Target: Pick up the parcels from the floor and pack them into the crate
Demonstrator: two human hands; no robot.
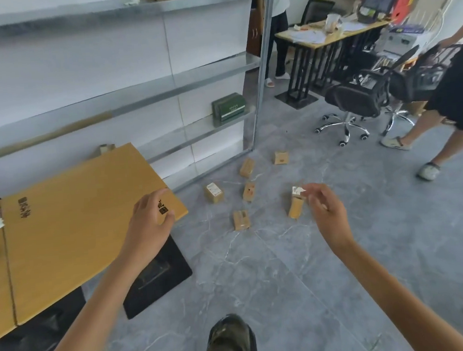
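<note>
Several small brown parcels lie scattered on the grey floor: one with a white label, one near the shelf foot, one farther back, one in the middle and one nearest me. My right hand pinches the white-labelled top of another parcel, which hangs tilted just above the floor. My left hand grips the corner of a large cardboard box flap at the left. The box's inside is hidden under the flap.
A dark black object sits under the flap. A metal shelf rack stands behind the parcels. Two office chairs, a desk and a walking person's legs fill the right. My shoe is at the bottom.
</note>
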